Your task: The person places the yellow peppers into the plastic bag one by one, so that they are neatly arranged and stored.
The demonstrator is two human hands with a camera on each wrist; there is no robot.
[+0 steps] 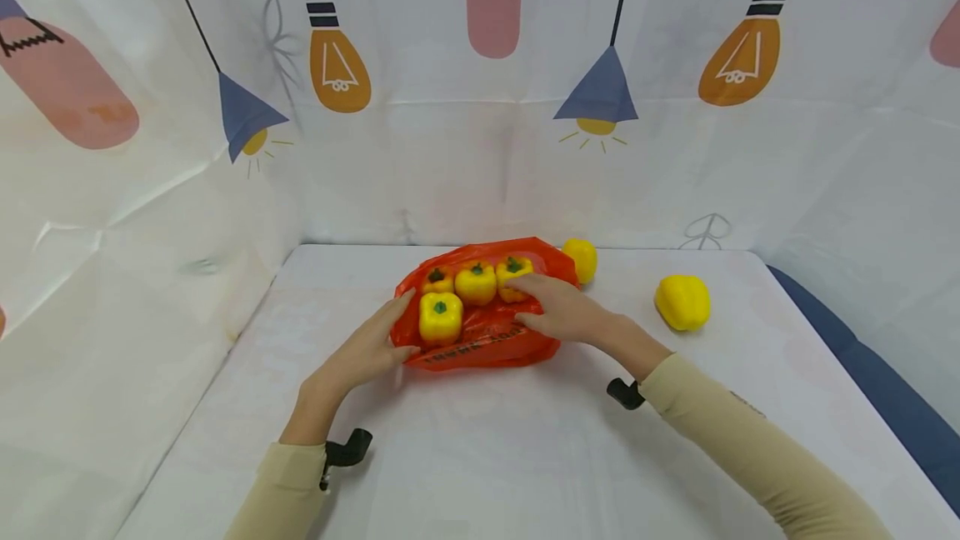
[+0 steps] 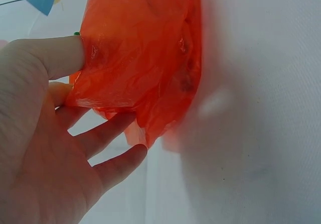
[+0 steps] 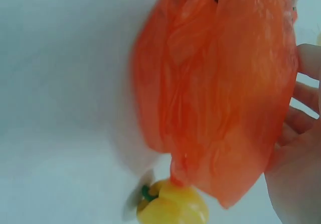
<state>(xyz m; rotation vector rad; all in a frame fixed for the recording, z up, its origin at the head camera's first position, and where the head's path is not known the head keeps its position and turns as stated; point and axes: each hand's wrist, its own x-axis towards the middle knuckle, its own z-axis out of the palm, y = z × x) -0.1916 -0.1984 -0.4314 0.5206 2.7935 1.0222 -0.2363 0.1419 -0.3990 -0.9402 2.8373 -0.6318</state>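
Observation:
A red plastic bag (image 1: 487,350) lies with its mouth facing up on the white table. Inside sit several yellow bell peppers (image 1: 441,319), with green stems showing. My left hand (image 1: 366,347) holds the bag's left edge; in the left wrist view its thumb (image 2: 67,56) lies on the bag's outer face while the other fingers spread along the end. My right hand (image 1: 561,307) reaches over the right side of the mouth. Its fingers are extended near the rightmost pepper (image 1: 517,267) in the bag, thumb apart. In the right wrist view the bag hides the fingertips.
One loose yellow pepper (image 1: 581,260) stands close behind the bag's right end. Another pepper (image 1: 682,302) lies farther right on the table (image 1: 480,448). A white printed curtain (image 1: 450,165) hangs behind. Dark wrist mounts (image 1: 349,448) stick out beside both wrists.

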